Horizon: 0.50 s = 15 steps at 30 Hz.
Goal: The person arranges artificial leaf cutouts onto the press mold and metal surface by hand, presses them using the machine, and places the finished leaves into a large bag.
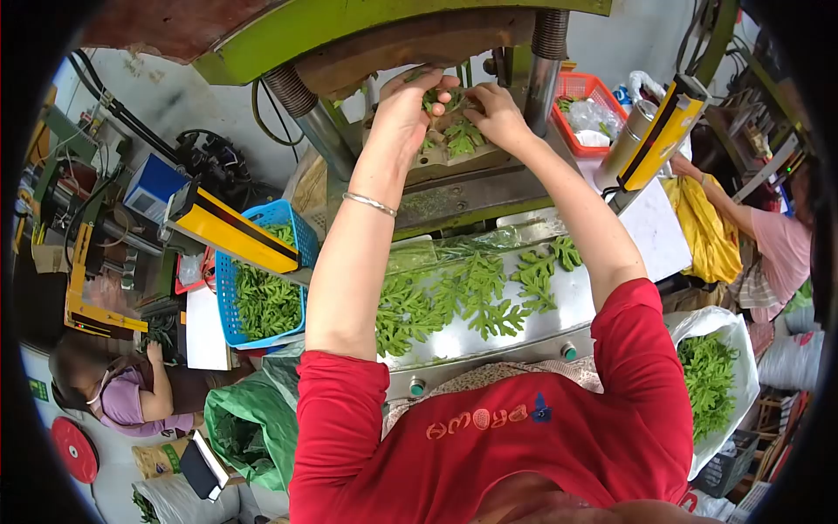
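Observation:
Both my arms reach under the green press [288, 35]. My left hand [415, 100], palm partly toward me, has its fingers curled round a piece of green artificial leaf [429, 98]. Close by on the right, my right hand [497, 115] has bent fingers pinched together over the metal mold [506, 157]; what its fingertips hold, if anything, is hidden. Just below its thumb lies a green leaf [463, 137] on the mold. Nearer to me, several loose lobed leaves [489, 306] are spread over the metal table [559, 319].
Yellow guards [236, 229] flank the press. A blue basket [227, 301] of leaves stands left, a red basket [594, 87] right. A white bag [742, 349] of leaves and a green sack [262, 393] sit near me. Two other people [144, 393] are at the sides.

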{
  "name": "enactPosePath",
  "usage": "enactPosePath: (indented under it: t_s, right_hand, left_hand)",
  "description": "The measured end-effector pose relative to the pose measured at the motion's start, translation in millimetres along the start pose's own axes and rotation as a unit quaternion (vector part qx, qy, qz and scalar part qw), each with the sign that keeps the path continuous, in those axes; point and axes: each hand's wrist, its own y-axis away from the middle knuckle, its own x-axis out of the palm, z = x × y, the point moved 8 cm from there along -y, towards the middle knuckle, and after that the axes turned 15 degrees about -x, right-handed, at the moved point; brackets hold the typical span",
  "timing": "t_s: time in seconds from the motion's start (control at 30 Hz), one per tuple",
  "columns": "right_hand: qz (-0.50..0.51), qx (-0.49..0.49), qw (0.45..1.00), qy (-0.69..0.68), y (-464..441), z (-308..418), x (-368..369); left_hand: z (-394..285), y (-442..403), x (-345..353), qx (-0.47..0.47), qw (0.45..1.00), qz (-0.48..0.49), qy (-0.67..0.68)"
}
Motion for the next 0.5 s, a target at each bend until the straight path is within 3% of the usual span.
enactPosePath:
  t_s: [0.17, 0.33, 0.47, 0.5]
  right_hand:
    - [-0.018, -0.017, 1.000, 0.002, 0, 1, -3]
    - [-0.085, 0.051, 0.993, -0.064, 12, 26, -33]
    - [-0.202, 0.176, 0.903, -0.336, 27, 44, -45]
    - [-0.201, 0.181, 0.902, -0.337, 17, 43, -42]
  left_hand:
    - [5, -17, -2, 0.008, 1.000, 0.014, -0.010]
    - [7, -7, -20, 0.031, 0.982, -0.090, -0.163]
    - [37, 23, -54, 0.006, 0.950, -0.131, -0.284]
    - [42, 28, -58, 0.002, 0.950, -0.131, -0.284]
